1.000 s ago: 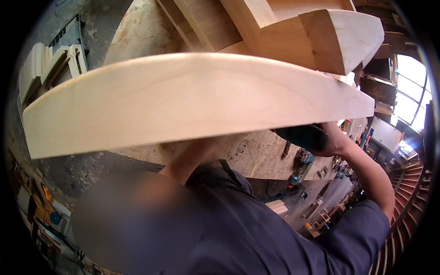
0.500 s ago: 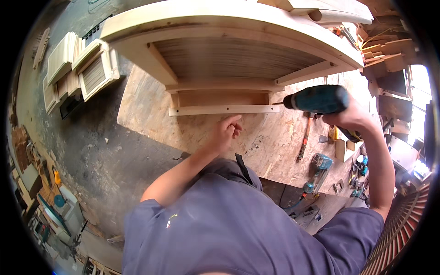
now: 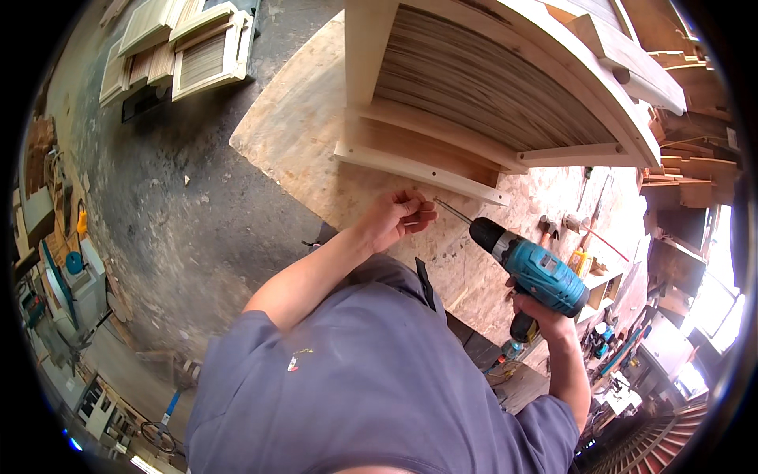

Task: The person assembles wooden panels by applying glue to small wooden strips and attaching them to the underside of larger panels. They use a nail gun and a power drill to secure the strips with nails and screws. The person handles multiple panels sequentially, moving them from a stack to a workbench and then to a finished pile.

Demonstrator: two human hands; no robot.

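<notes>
Teal drill [image 3: 545, 276]: held by its handle in right hand [image 3: 550, 318], grip closed, apparently so bit [image 3: 455, 212] is presented to left hand [image 3: 397, 220], half-curled, contents indiscernible.

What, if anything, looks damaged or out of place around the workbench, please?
Nothing clearly stands out: the right hand holds the cordless drill by its grip, and the wooden rail shows no visible split. Stains and scuffs on the wooden benchtop look like ordinary wear.
</notes>
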